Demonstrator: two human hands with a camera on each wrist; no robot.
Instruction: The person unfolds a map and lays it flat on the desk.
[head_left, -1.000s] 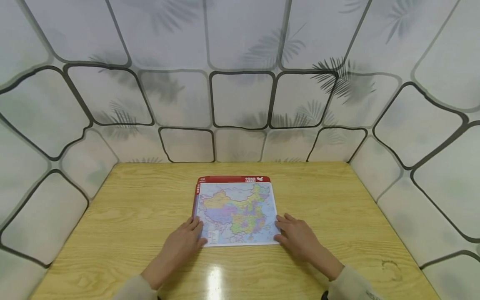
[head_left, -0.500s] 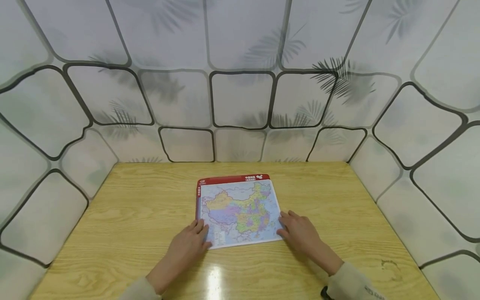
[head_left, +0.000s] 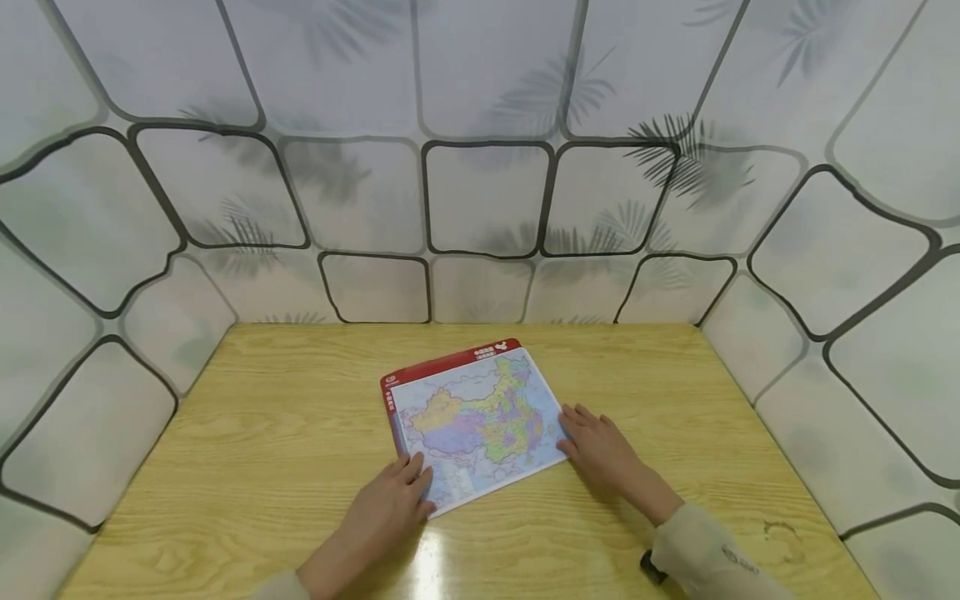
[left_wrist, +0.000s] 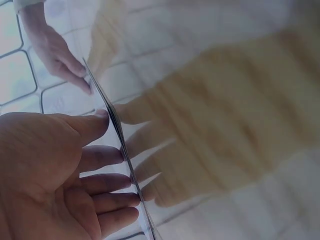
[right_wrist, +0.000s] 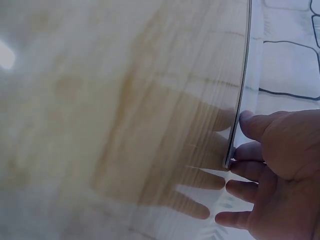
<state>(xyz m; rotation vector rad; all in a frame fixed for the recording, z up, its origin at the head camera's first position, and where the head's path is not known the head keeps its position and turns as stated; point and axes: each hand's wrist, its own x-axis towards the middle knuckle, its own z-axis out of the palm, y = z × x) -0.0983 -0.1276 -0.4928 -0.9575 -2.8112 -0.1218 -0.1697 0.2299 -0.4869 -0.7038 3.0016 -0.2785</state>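
Observation:
A thin, flat map board (head_left: 480, 425) with a red border along its top and left sides lies tilted on the wooden table, its right side farther away than its left. My left hand (head_left: 388, 504) rests at its near left corner, fingertips on the edge. At the near right edge, my right hand (head_left: 600, 446) touches the board with extended fingers. The left wrist view shows the left thumb and fingertips (left_wrist: 117, 200) lined up along the board's thin edge (left_wrist: 120, 132). Seen from the right wrist, the right thumb and fingers (right_wrist: 247, 167) meet the edge near a corner.
The glossy wooden table (head_left: 285, 417) reflects light near its front. Patterned walls (head_left: 480, 200) enclose it at the back and both sides. A dark band (head_left: 652, 567) shows at the right sleeve.
The map board has turned counterclockwise. My left hand has moved toward me and slightly right with its corner, while my right hand has shifted slightly away from me and to the right.

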